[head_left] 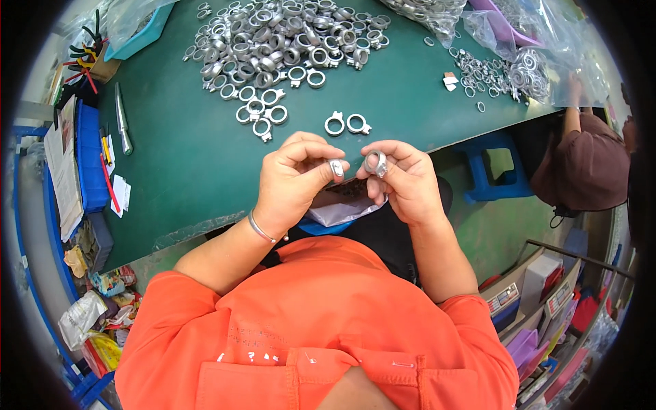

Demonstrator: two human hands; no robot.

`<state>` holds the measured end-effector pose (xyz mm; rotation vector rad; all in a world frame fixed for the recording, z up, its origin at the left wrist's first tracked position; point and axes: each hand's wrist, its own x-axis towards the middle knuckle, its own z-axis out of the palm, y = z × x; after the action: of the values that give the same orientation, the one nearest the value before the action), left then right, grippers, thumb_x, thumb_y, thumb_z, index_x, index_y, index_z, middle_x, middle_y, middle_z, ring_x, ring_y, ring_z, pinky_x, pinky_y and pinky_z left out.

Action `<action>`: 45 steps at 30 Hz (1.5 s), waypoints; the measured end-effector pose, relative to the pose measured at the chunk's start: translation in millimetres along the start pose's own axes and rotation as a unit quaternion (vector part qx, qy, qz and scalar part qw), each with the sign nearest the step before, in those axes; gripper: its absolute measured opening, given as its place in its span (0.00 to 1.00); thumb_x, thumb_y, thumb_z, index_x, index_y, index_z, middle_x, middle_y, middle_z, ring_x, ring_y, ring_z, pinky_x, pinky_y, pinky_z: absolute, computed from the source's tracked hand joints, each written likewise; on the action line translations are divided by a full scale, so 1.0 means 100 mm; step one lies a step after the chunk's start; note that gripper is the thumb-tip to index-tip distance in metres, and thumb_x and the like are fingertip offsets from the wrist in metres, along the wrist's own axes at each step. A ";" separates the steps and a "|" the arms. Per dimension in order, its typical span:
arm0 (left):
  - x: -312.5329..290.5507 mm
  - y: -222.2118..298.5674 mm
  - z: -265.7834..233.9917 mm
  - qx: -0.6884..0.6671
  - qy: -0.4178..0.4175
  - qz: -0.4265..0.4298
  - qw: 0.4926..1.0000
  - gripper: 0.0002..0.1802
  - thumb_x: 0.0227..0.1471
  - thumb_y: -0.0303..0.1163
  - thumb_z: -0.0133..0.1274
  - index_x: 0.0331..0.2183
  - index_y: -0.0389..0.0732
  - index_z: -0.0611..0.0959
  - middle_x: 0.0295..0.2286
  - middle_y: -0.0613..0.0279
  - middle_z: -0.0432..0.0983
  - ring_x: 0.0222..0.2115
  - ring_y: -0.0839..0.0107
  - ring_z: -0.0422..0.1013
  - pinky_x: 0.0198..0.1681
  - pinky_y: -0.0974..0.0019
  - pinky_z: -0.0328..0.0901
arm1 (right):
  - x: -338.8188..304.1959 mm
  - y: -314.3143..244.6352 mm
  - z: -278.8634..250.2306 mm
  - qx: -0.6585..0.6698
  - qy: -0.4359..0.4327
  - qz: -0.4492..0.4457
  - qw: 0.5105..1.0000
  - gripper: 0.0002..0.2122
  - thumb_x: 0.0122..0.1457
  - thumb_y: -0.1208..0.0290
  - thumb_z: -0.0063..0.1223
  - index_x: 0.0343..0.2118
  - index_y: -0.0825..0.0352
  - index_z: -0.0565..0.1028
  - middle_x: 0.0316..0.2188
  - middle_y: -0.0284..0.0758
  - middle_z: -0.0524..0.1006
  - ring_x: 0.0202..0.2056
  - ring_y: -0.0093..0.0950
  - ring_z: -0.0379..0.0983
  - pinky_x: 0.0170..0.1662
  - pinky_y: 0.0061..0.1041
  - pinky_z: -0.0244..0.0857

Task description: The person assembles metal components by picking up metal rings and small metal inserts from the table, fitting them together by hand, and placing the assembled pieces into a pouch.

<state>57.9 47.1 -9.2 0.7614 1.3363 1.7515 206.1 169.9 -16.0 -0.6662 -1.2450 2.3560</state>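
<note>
My left hand [292, 179] pinches a small silver metal piece [336, 168] between thumb and fingertips; it looks like a ring turned edge-on, though the fingers cover part of it. Close beside it, my right hand [410, 183] grips a silver ring [372, 162] with a raised lug between thumb and forefinger, its opening visible. Both hands are held over the table's near edge. Two similar rings [335, 132] lie just beyond them on the green tabletop [184, 157]. Farther back spreads a large heap of rings [294, 42], trailing toward my left hand.
Thinner rings [482, 72] lie at the far right by plastic bags. A tapered metal rod [123, 119], a blue tray [92, 157] and pliers [87, 48] are at the left. A white bag [345, 212] is below my hands. Another person [581, 164] sits at the right by a blue stool [492, 174].
</note>
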 end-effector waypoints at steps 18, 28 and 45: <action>-0.13 -0.13 -0.09 -0.010 0.014 0.003 1.000 0.06 0.50 0.16 0.53 0.33 0.32 0.80 0.26 0.62 0.74 0.24 0.79 0.71 0.26 0.76 0.66 | 0.18 0.07 0.20 -0.576 0.118 -0.378 0.715 0.07 0.49 0.81 0.56 0.33 0.68 0.77 0.33 0.39 0.73 0.35 0.38 0.69 0.39 0.32 0.65; -0.14 -0.09 -0.11 -0.057 -0.001 -0.066 0.996 0.11 0.51 0.20 0.56 0.39 0.29 0.78 0.33 0.60 0.77 0.31 0.75 0.75 0.35 0.74 0.72 | 0.10 0.12 0.19 -0.230 0.135 -0.139 0.954 0.06 0.57 0.77 0.55 0.35 0.72 0.74 0.31 0.36 0.77 0.29 0.24 0.75 0.30 0.20 0.68; -0.21 0.16 -0.30 0.445 -0.123 0.234 0.856 0.12 0.39 0.20 0.61 0.32 0.37 0.80 0.30 0.54 0.73 0.33 0.57 0.72 0.36 0.62 0.69 | -0.39 0.12 0.03 -0.210 0.075 -0.023 0.975 0.07 0.58 0.84 0.47 0.39 0.72 0.73 0.34 0.40 0.80 0.31 0.21 0.76 0.28 0.16 0.69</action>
<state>39.8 12.3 -1.4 1.8855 1.8818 1.2113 234.7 140.6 -16.2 -0.9135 -1.6854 1.9750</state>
